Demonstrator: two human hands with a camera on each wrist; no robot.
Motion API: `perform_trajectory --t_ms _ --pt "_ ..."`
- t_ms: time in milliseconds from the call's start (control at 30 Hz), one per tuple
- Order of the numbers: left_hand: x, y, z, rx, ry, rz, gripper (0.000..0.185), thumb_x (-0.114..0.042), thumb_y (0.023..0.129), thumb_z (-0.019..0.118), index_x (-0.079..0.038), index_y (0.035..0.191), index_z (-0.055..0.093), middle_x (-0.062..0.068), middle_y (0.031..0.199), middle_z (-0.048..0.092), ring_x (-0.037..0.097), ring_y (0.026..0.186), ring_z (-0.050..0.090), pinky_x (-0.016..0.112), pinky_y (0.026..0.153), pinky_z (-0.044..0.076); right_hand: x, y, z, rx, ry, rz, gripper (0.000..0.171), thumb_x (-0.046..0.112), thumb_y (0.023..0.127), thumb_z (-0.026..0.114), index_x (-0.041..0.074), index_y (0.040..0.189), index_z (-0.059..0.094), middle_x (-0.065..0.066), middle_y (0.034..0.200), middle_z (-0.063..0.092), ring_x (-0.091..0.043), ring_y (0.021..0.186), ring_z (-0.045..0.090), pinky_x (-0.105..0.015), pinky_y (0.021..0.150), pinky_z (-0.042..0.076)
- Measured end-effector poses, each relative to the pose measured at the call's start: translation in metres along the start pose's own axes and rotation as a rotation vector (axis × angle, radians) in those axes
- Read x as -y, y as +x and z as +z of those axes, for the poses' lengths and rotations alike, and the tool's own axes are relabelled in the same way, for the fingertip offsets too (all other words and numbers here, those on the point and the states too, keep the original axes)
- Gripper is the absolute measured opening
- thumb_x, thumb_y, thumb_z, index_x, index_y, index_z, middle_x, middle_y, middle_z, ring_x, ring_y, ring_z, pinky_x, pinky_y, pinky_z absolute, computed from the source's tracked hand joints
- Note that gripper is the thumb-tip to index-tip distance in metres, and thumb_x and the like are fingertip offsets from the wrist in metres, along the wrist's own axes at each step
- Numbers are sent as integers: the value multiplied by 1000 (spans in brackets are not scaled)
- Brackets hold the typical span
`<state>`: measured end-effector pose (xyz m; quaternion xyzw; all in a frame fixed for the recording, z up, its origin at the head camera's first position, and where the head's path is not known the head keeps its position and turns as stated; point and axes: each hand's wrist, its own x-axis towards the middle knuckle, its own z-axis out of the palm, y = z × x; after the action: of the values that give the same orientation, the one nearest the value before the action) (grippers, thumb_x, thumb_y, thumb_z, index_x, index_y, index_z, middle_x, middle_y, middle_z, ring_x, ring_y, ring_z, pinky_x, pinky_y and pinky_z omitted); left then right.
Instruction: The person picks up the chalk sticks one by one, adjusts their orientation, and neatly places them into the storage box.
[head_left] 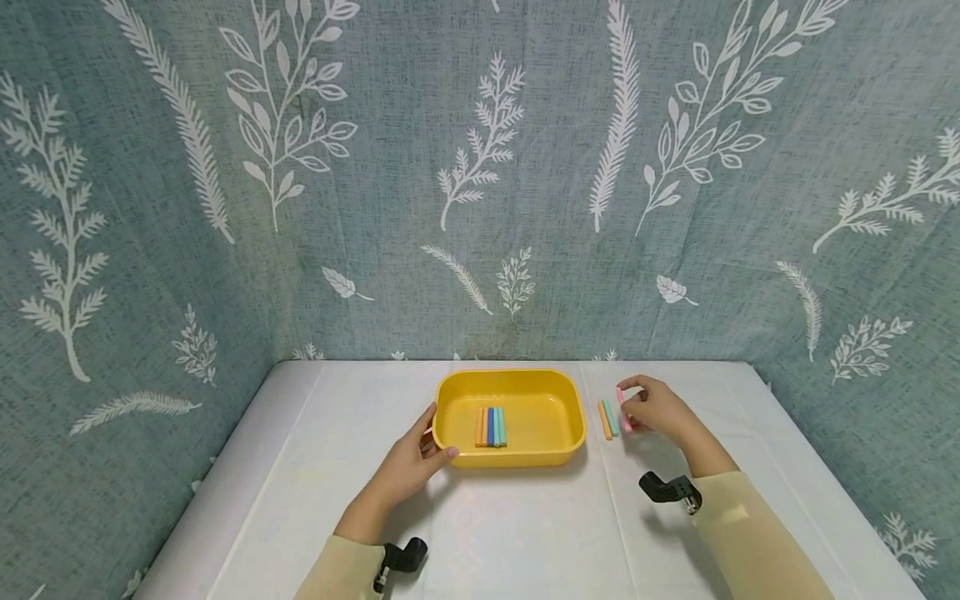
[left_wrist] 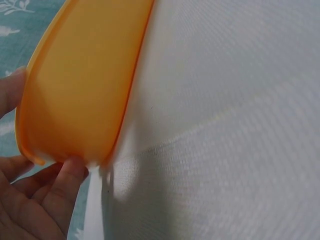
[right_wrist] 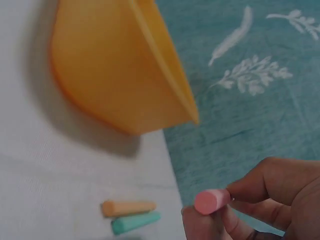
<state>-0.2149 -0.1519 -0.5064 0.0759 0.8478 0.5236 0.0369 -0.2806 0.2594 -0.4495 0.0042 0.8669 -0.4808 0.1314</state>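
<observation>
Gripping: the left hand [head_left: 408,465] is holding the tray [head_left: 555,454] at its left front corner, thumb curling over the rim, fingers lying along the outer wall.
Left wrist view: the fingers [left_wrist: 65,182] are pressing against the tray's [left_wrist: 80,85] rounded corner, where it is meeting the table [left_wrist: 225,125].
Right hand: the right hand [head_left: 656,408] is pinching a pink chalk [head_left: 622,403] between thumb and fingertips, just right of the tray, near the table's [head_left: 525,533] back edge.
Right wrist view: the pink chalk's [right_wrist: 211,201] round end is sticking out of the clamped fingers [right_wrist: 265,187]; whether the stick is lifted off the table or touching it, I cannot tell.
Loose sticks: an orange chalk [head_left: 604,420] and a green chalk [head_left: 611,417] are lying side by side on the table, touching, between the tray and the right hand; the wrist view is showing them as orange [right_wrist: 129,208] and green [right_wrist: 135,222], well apart from the tray's [right_wrist: 115,70] wall.
Tray: it is sitting at the middle of the table, nearer the back edge, long side facing the person.
Inside the tray: four chalks [head_left: 491,427] are lying packed in a row on the floor, left of centre: orange, blue, green, pale green.
Surroundings: a leaf-print curtain [head_left: 480,167] is hanging behind and beside the table.
</observation>
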Motion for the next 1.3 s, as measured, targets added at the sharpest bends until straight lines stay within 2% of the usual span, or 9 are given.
perform_trajectory --t_ms 300,567,667,833,1000,1167,1300 --pt "-2 0 0 3 6 -12 90 -27 94 73 -10 161 17 19 159 32 36 139 44 42 108 44 17 0 4 50 203 24 50 4 97 60 -1 144 43 -22 107 60 -22 81 65 -34 73 63" --pt "-3 0 0 1 11 -22 89 -26 94 72 -10 162 16 19 160 30 36 139 43 42 109 44 35 4 22 56 301 14 50 5 97 61 0 144 44 -18 103 62 -24 83 67 -34 75 63" --pt "-3 0 1 5 14 -20 89 -27 94 72 -10 162 16 20 160 31 36 139 43 42 108 44 39 7 30 64 322 3 49 4 97 60 0 143 45 -21 106 62 -25 84 67 -34 74 63" --pt "-3 0 1 5 25 -23 90 -27 94 72 -10 162 16 20 159 32 36 139 44 43 108 44 44 9 43 69 364 -2 48 3 96 61 2 142 47 -30 117 60 -37 96 67 -33 73 63" --pt "-2 0 1 1 24 -25 90 -26 94 73 -12 162 16 19 159 33 35 139 45 42 108 44 49 13 60 81 385 -12 50 3 96 61 3 144 47 -28 115 60 -43 104 64 -33 74 63" --pt "-1 0 1 3 29 -15 90 -26 94 73 -10 162 16 21 158 33 36 138 46 42 107 45 52 21 78 92 386 -30 49 3 97 61 2 143 46 -29 121 58 -40 101 66 -37 77 63" --pt "-1 0 2 2 19 -10 90 -26 94 73 -11 162 16 20 158 33 36 138 46 41 107 45 56 27 91 87 366 -30 45 4 97 62 3 140 49 -28 120 60 -30 89 69 -40 78 63"
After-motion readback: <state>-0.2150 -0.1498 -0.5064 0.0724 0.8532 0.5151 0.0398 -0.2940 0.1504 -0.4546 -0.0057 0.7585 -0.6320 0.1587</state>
